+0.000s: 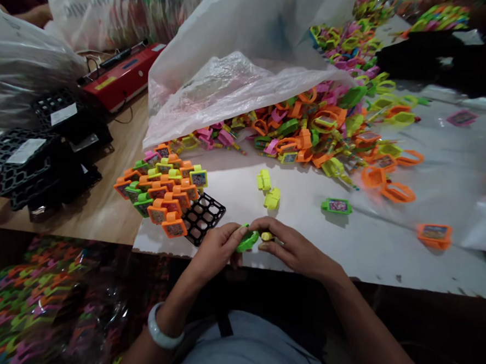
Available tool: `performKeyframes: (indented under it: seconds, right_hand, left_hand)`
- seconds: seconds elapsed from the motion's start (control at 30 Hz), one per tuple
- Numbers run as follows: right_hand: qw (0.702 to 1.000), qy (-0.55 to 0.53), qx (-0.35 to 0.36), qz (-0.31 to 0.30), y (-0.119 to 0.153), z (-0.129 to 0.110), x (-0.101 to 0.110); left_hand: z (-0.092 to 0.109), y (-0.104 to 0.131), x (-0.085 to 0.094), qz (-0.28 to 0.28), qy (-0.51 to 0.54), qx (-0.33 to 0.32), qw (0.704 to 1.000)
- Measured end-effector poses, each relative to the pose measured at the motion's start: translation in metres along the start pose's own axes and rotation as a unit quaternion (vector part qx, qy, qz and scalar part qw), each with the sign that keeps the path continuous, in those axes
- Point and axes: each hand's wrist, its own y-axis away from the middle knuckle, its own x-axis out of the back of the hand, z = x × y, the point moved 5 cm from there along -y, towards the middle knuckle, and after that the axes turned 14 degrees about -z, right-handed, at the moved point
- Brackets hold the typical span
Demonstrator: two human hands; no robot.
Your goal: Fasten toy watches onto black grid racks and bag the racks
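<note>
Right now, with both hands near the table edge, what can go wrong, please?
The small yellow piece between the fingertips of the right hand could slip and fall off the white table surface.

The left hand, holding the green toy, is close to the black grid; a bump might push the grid over the edge.

The orange toys standing crowded beside its open cells could tip over.

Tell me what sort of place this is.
Probably a small workshop for packing or assembling plastic trinkets: a heap of loose colourful pieces, a black grid tray beside pieces set in rows, and large plastic bags around the table.
</note>
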Motion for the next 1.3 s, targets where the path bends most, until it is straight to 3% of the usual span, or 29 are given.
performKeyframes:
  seconds: [0.13, 0.23, 0.37, 0.67, 0.83, 1.03, 1.3]
  right_hand:
    - [0.995, 0.043, -0.046, 0.076, 0.004, 0.004, 0.002]
    - [0.984, 0.14, -0.026, 0.112, 0.002, 0.001, 0.006]
    - [0.965, 0.229, 0.012, 0.13, -0.001, -0.003, 0.004]
    - [0.939, 0.307, 0.031, 0.153, -0.002, -0.011, 0.002]
    - [0.937, 0.315, 0.033, 0.144, -0.004, -0.014, 0.003]
    - [0.933, 0.342, 0.006, 0.11, -0.006, -0.013, -0.002]
    - [0.928, 0.367, -0.023, 0.056, -0.011, -0.019, -0.006]
  left_hand:
    - [-0.002, 0.001, 0.003, 0.053, -0.098, -0.007, 0.994]
    - [-0.002, 0.002, 0.004, 0.059, -0.122, -0.002, 0.991]
    - [0.001, 0.003, 0.006, 0.067, -0.139, -0.003, 0.988]
    - [0.0, 0.002, 0.007, 0.072, -0.158, 0.013, 0.985]
    - [0.0, 0.001, 0.007, 0.076, -0.164, 0.01, 0.983]
    - [-0.008, 0.001, 0.002, 0.071, -0.069, 0.037, 0.994]
    - [-0.007, 0.003, 0.004, 0.085, -0.042, 0.04, 0.995]
